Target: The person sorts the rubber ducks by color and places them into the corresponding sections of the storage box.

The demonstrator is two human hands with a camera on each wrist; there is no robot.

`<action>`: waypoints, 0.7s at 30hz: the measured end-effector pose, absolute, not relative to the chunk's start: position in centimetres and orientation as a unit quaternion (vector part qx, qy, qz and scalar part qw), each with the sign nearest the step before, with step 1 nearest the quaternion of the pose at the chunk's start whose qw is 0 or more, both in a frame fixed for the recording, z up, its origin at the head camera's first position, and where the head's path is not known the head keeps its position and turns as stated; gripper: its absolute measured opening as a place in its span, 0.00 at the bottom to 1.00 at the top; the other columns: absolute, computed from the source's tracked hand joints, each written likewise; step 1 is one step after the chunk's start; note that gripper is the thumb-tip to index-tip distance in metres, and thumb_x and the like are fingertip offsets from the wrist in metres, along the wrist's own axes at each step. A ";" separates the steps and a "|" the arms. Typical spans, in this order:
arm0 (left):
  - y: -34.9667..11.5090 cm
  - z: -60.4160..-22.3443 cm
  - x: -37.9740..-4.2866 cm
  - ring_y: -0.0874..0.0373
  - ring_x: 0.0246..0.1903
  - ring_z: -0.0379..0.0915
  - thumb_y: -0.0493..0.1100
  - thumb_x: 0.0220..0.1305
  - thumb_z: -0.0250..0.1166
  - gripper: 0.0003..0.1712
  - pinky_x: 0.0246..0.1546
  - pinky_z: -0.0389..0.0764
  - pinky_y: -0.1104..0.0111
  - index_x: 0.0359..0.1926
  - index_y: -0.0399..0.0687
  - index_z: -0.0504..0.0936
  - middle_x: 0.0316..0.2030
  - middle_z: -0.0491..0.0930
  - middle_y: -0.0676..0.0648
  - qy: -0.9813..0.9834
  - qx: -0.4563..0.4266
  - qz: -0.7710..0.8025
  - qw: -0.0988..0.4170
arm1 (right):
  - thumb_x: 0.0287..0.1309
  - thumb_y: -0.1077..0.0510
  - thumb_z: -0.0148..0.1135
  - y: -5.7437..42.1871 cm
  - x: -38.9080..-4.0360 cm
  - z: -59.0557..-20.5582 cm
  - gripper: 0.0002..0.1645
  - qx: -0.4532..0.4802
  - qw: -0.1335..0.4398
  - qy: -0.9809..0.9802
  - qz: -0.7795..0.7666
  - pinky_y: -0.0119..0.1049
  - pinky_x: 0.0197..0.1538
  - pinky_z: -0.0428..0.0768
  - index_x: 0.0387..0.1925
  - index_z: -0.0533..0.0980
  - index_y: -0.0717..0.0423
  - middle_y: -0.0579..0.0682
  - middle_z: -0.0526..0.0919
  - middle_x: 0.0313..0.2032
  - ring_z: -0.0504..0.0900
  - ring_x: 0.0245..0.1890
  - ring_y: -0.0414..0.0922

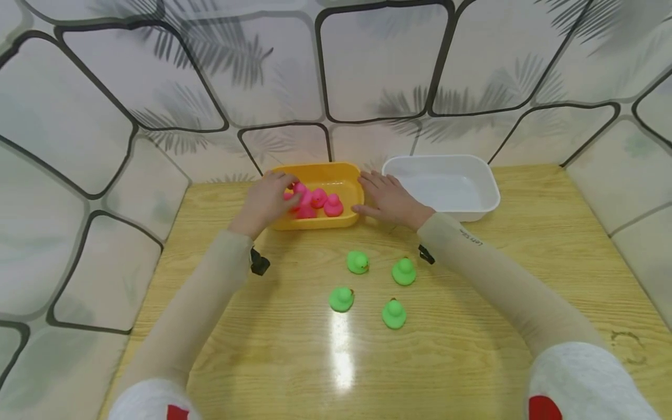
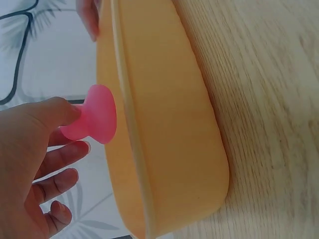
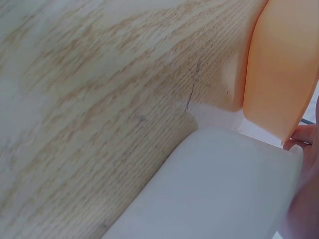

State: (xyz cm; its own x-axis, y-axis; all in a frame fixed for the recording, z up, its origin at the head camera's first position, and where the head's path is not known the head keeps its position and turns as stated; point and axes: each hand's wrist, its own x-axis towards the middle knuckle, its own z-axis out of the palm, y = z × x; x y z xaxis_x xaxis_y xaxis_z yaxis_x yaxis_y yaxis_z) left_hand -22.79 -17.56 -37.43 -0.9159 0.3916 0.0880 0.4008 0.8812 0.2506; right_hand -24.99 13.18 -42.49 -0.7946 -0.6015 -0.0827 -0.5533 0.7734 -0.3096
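Note:
My left hand [image 1: 266, 201] is over the left end of a yellow plastic bin [image 1: 317, 224]. Between its thumb and index finger it pinches a pink rubber duck [image 2: 97, 117], held up at the bin's rim in the left wrist view; the other fingers are loosely bent. More pink rubber ducks [image 1: 333, 205] lie inside the bin, bunched toward its left and middle. At the bin's right end, my right hand [image 1: 389, 199] has its fingers stretched out, fingertips at the rim. Most of that hand is outside the right wrist view.
A white plastic bin [image 1: 446, 184] stands to the right of the yellow one, partly behind the right wrist. Several green rubber ducks, among them one green duck [image 1: 358, 262], sit on the wooden table [image 1: 273, 344] in front. Behind the table rises a patterned wall covering [image 1: 383, 64].

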 end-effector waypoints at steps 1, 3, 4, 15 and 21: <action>-17.6 -37.4 -23.0 0.41 0.50 0.74 0.47 0.73 0.64 0.18 0.49 0.80 0.49 0.55 0.40 0.83 0.48 0.84 0.39 -0.970 -0.204 -0.130 0.017 | 0.76 0.32 0.49 13.2 -25.1 -42.6 0.51 -0.308 0.087 0.937 -0.136 0.61 0.79 0.44 0.81 0.50 0.64 0.62 0.48 0.82 0.44 0.82 0.61; -17.5 -37.5 -23.4 0.41 0.49 0.74 0.47 0.73 0.64 0.18 0.50 0.79 0.50 0.55 0.39 0.83 0.48 0.85 0.39 -0.971 -0.201 -0.126 0.017 | 0.76 0.32 0.49 13.2 -25.2 -42.9 0.52 -0.309 0.085 0.938 -0.134 0.61 0.79 0.44 0.81 0.50 0.63 0.61 0.48 0.82 0.44 0.82 0.61; -17.5 -37.5 -23.7 0.41 0.49 0.74 0.47 0.73 0.64 0.18 0.51 0.79 0.50 0.55 0.39 0.83 0.48 0.85 0.39 -0.972 -0.201 -0.122 0.018 | 0.76 0.32 0.49 13.2 -25.2 -43.0 0.52 -0.309 0.084 0.938 -0.134 0.61 0.79 0.44 0.81 0.50 0.63 0.61 0.48 0.82 0.44 0.82 0.61; -16.6 -38.0 -26.6 0.40 0.50 0.73 0.48 0.74 0.63 0.18 0.51 0.78 0.47 0.54 0.38 0.82 0.47 0.82 0.39 -0.980 -0.170 -0.104 -0.014 | 0.76 0.33 0.51 13.2 -24.9 -42.6 0.51 -0.312 0.079 0.937 -0.135 0.62 0.79 0.45 0.81 0.51 0.64 0.62 0.49 0.82 0.45 0.81 0.62; -16.4 -38.3 -27.9 0.39 0.52 0.74 0.49 0.74 0.63 0.20 0.52 0.78 0.46 0.55 0.39 0.81 0.49 0.82 0.38 -0.984 -0.146 -0.097 -0.029 | 0.76 0.33 0.50 13.2 -24.9 -42.6 0.51 -0.310 0.078 0.938 -0.136 0.62 0.79 0.45 0.81 0.51 0.64 0.62 0.49 0.82 0.45 0.81 0.62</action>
State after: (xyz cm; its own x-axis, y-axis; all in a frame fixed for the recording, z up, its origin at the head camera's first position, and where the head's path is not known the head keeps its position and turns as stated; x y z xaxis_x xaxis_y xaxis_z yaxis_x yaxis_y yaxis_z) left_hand -27.93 -16.41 -38.29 -0.9558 0.2926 -0.0297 0.2811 0.9387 0.1996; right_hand -24.88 13.19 -42.59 -0.7950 -0.6034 -0.0625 -0.5607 0.7702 -0.3038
